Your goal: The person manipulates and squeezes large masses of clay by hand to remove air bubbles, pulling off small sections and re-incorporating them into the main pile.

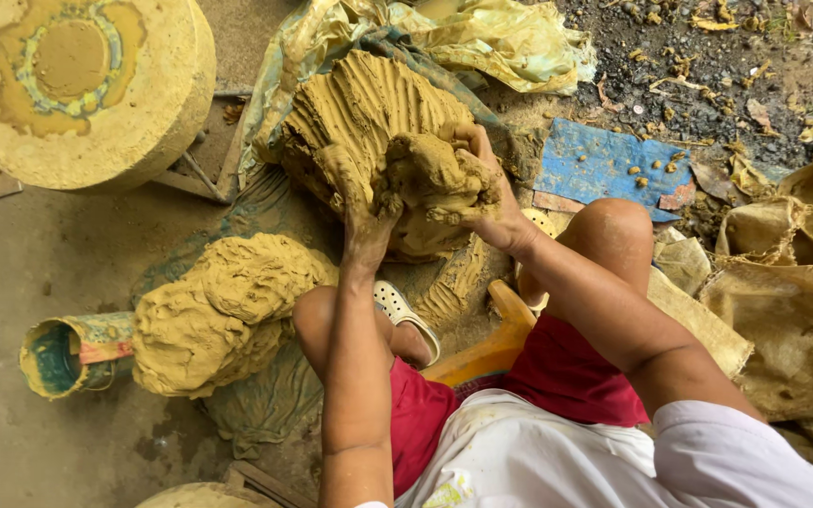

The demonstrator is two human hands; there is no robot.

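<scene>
A big mound of yellow-brown clay (359, 103), scored with finger grooves, rests on a plastic sheet in front of my knees. My left hand (361, 212) and my right hand (486, 193), both smeared with clay, grip one lump of clay (430, 169) from either side at the mound's near face. Lower left lies a second, smoother heap of clay (218, 310), apart from both hands.
A round clay-coated wheel (87, 85) stands at the top left. A small clay-smeared bucket (63, 353) lies on its side at the left. Burlap sacks (792, 320) lie at the right, a blue sheet (604, 160) and rubble beyond. A yellow stool (496, 343) sits under me.
</scene>
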